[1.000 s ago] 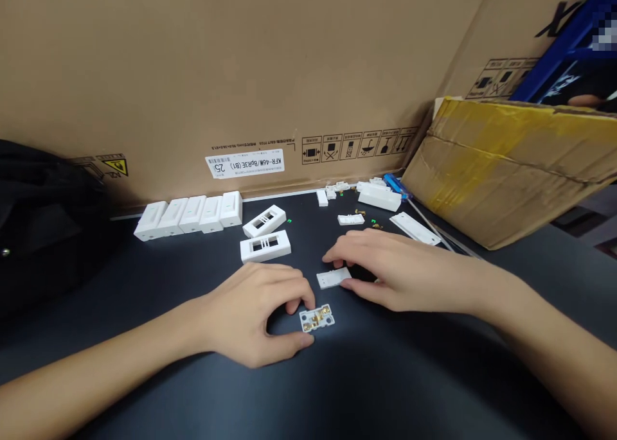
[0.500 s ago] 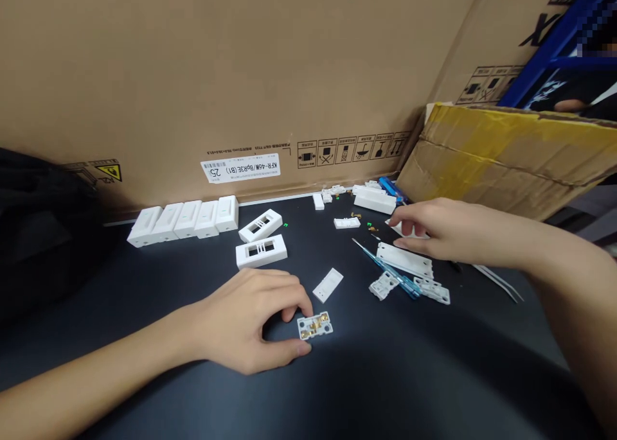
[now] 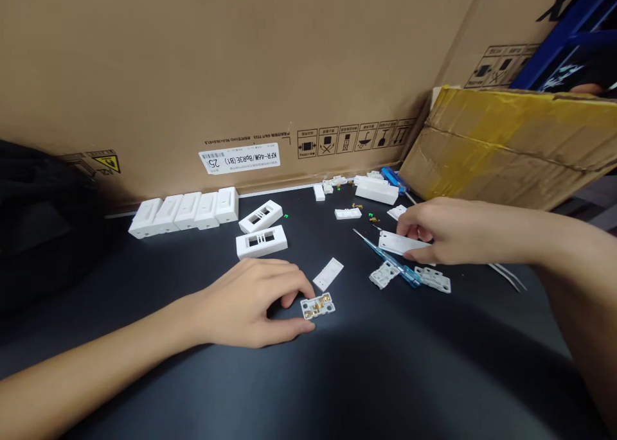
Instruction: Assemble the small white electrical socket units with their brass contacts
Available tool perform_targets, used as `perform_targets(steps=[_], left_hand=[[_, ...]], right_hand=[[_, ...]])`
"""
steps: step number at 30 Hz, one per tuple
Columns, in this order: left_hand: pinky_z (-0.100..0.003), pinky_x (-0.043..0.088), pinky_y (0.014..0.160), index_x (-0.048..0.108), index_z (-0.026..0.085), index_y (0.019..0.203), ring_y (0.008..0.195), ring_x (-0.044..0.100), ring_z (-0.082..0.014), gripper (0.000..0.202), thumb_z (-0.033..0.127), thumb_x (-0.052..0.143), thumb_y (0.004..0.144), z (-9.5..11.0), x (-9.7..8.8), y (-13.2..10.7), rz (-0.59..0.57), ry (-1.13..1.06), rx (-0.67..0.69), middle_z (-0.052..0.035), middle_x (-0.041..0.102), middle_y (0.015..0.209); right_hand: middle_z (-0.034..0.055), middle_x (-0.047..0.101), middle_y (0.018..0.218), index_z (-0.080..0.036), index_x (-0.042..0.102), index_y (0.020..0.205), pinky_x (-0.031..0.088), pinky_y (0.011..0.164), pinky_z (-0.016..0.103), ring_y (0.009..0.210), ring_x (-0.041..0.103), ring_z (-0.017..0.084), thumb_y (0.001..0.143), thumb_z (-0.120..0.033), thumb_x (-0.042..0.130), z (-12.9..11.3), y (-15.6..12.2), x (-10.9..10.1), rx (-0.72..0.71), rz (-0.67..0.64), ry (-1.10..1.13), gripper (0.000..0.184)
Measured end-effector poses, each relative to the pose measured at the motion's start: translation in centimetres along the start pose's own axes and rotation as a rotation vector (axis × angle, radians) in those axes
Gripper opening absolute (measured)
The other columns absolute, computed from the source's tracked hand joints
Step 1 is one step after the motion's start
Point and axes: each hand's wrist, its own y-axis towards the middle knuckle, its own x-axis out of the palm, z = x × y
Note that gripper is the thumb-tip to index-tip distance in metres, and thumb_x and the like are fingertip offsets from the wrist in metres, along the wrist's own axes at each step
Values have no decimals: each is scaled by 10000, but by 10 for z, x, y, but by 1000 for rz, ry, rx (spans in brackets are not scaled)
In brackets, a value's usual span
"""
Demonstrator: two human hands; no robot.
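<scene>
My left hand point(image 3: 263, 304) rests on the dark table and pinches a small white plastic terminal base point(image 3: 318, 306) between thumb and fingers. Brass contacts show on its upper face. Just beyond it lies a plain white cover piece point(image 3: 328, 273). On the right, my right hand point(image 3: 446, 231) is closed around the right end of a long white plastic plate point(image 3: 400, 243), its fingers hiding that end. A blue-handled thin screwdriver point(image 3: 398, 266) lies against the plate's near side, between two white slotted inserts, the left one point(image 3: 384, 275) and the right one point(image 3: 434, 279).
Several white housings point(image 3: 186, 211) stand in a row at the back left, near two white frames with openings point(image 3: 261, 241). More white parts point(image 3: 376, 190) and a second blue handle point(image 3: 394, 180) lie before the large carton point(image 3: 241, 74). A taped box point(image 3: 511, 148) borders the right.
My right hand has come down from above the small parts and closed on the long plate's right end. My left hand keeps its pinch on the terminal base. The view has tilted slightly.
</scene>
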Motion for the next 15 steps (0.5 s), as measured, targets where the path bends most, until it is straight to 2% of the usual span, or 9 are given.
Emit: perform_targets(steps=[2, 4, 7, 8, 10, 12, 15], left_hand=[[-253, 431, 665, 716, 190, 1086, 697, 591, -108, 209, 376, 756, 998, 0, 0, 0, -1, 11, -3, 53, 632, 807], [-253, 427, 658, 716, 184, 1087, 682, 590, -107, 215, 382, 743, 1007, 0, 1, -1, 3, 27, -21, 56, 623, 788], [-250, 412, 640, 716, 177, 1080, 656, 577, -106, 220, 386, 729, 1014, -1, 2, -1, 27, 56, -55, 59, 606, 764], [-248, 408, 638, 718, 176, 1079, 654, 576, -106, 222, 388, 730, 1012, 0, 2, -1, 36, 66, -62, 59, 604, 759], [-246, 400, 633, 724, 179, 1080, 651, 576, -108, 222, 388, 733, 1007, 0, 2, 0, 49, 85, -83, 60, 600, 747], [-243, 391, 624, 732, 181, 1086, 642, 576, -110, 214, 380, 728, 1007, 1, 1, 1, 54, 99, -112, 64, 591, 724], [-237, 386, 610, 745, 188, 1086, 632, 574, -110, 205, 378, 723, 1009, 3, -1, 2, 65, 104, -141, 66, 582, 707]], right_hand=[[47, 733, 768, -229, 713, 843, 407, 570, 341, 612, 624, 196, 869, -365, 672, -5, -3, -6, 8, -4, -40, 145], [48, 740, 794, -229, 729, 886, 423, 584, 342, 628, 633, 193, 889, -352, 659, -13, -7, -11, -29, 66, -10, 141], [27, 751, 842, -257, 756, 936, 453, 578, 320, 657, 646, 187, 857, -382, 714, -36, -16, -13, -232, 141, 149, 154], [18, 750, 845, -266, 756, 918, 467, 581, 310, 676, 654, 188, 819, -389, 756, -47, -19, -11, -323, 116, 208, 157], [-7, 742, 841, -283, 739, 869, 457, 559, 289, 696, 657, 177, 782, -299, 770, -68, -24, -6, -395, 50, 288, 94], [-24, 737, 849, -282, 718, 851, 458, 582, 281, 753, 680, 173, 766, -203, 758, -86, -26, 2, -445, -7, 283, 123], [-34, 740, 879, -274, 701, 837, 482, 656, 291, 814, 703, 173, 803, -190, 765, -102, -23, 13, -533, -18, 222, 111]])
